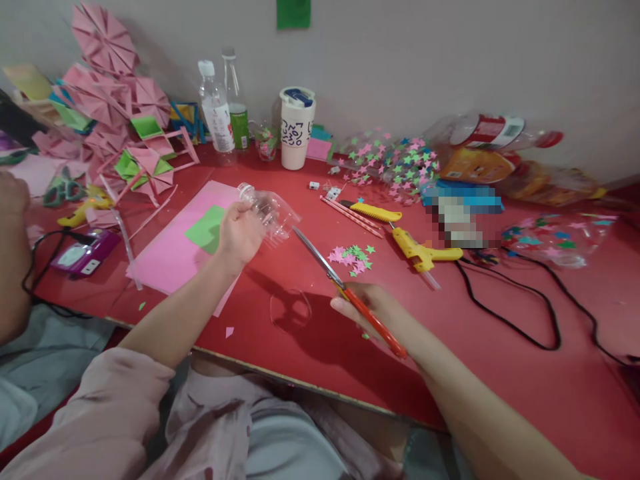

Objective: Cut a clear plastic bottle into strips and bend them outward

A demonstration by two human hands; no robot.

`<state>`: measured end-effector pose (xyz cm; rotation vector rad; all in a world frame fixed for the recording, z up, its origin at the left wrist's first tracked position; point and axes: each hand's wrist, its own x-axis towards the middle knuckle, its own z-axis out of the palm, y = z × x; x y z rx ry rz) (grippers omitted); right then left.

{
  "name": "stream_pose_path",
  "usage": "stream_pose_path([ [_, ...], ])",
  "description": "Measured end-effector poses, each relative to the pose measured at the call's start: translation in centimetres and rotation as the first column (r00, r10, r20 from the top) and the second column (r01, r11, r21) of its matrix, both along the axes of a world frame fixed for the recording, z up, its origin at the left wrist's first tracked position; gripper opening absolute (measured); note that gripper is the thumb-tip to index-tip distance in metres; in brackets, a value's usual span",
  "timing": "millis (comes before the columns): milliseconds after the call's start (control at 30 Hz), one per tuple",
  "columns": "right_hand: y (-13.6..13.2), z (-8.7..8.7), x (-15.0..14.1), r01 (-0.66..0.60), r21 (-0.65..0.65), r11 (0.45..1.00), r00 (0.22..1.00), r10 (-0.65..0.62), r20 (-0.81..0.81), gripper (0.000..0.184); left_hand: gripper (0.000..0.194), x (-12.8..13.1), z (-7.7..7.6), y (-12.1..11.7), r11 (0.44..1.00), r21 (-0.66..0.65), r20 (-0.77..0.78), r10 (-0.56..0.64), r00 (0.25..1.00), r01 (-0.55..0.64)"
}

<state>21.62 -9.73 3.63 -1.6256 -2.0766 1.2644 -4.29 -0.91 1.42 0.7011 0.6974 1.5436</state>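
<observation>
My left hand (243, 231) is closed round the cut-off top of a clear plastic bottle (280, 215), its neck pointing to the back left. In my right hand (373, 308) is a pair of scissors (363, 310) with red-orange handles. The blades look closed together, and their tips point at the cut rim of the bottle top, close beside it. Beneath my left hand lie pink paper sheets (167, 257) with a green paper piece (204, 229) on them. A thin clear plastic ring (273, 313) rests on the red table in front of me.
Small paper stars (353, 259) lie right of the scissors. Beyond them are a yellow glue gun (420, 250) with a black cord, and a yellow cutter (373, 211). Bottles (217, 117) and a white cup (296, 130) stand behind. Another person's arm (13, 260) is at left.
</observation>
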Motion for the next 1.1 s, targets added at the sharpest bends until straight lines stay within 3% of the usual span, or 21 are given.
stream_pose_path([
  [233,-0.5,1.2,-0.9,-0.021,-0.075,0.997,1.0,0.022,0.012,0.058,0.023,0.3,-0.1,0.0,1.0,0.007,-0.002,-0.002,1.0,0.002],
  [500,-0.2,-0.3,-0.5,-0.062,-0.097,0.993,0.997,0.057,-0.059,0.062,0.022,1.3,-0.3,-0.1,0.997,0.07,-0.132,0.043,0.99,-0.034],
  [800,-0.3,-0.8,-0.5,-0.083,-0.09,0.993,0.993,0.075,-0.088,0.068,0.023,2.0,0.5,-0.6,0.998,0.006,-0.049,0.065,0.997,-0.065],
  [1100,-0.5,-0.6,-0.7,-0.057,-0.109,0.992,0.994,0.046,-0.1,0.067,0.026,2.2,0.7,-0.7,0.998,0.007,-0.079,0.067,0.995,-0.066],
])
